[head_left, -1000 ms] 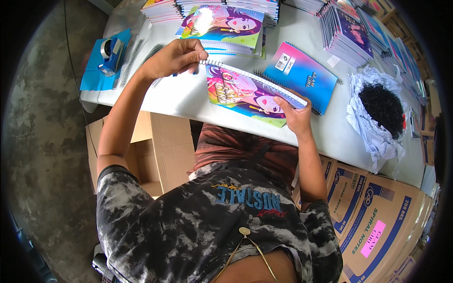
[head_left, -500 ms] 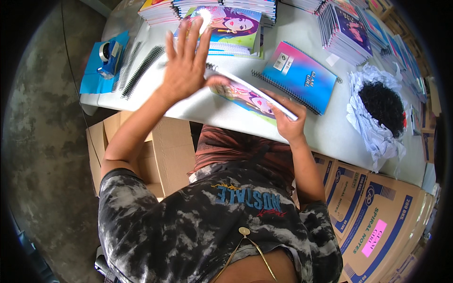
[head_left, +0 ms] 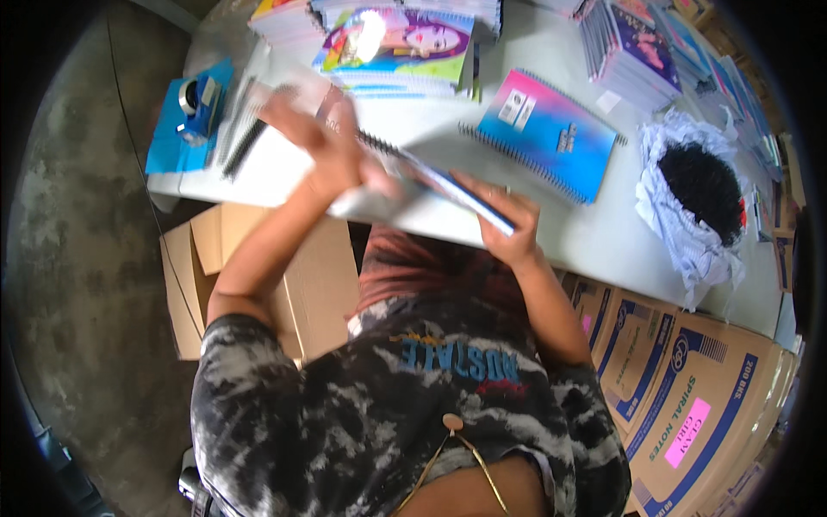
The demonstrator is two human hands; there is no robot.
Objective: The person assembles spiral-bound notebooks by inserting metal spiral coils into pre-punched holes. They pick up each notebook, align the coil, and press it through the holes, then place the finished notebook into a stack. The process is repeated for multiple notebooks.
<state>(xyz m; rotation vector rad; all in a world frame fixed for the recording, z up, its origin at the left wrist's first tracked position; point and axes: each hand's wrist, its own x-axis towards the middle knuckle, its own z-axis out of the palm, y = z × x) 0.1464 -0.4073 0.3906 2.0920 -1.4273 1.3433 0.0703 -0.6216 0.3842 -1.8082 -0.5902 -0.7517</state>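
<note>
In my right hand (head_left: 512, 226) is a thin notebook (head_left: 461, 194), held almost edge-on over the front of the table, fingers and thumb closed on its right end. A black spiral coil (head_left: 379, 143) shows at the notebook's far left end. My left hand (head_left: 323, 146) is just left of that coil, blurred by motion, its thumb and fingers spread apart with nothing visible in them. Beyond the right hand lies a pink and blue spiral notebook (head_left: 547, 138), bound along both long sides. Behind the left hand stands a stack of notebooks with an illustrated cover (head_left: 405, 52).
Left on the table are a blue tape dispenser (head_left: 198, 110) on a blue sheet and loose black coils (head_left: 245, 142). At right, crumpled white paper (head_left: 680, 250) holds a tangled black heap (head_left: 702, 189). Further notebook stacks (head_left: 633, 56) stand behind. Cardboard boxes (head_left: 689, 405) sit below the table.
My left hand has dropped toward me and turned, its fingers now pointing left. The right hand has brought the notebook slightly nearer and left, tipping it more edge-on, so its illustrated cover is hidden.
</note>
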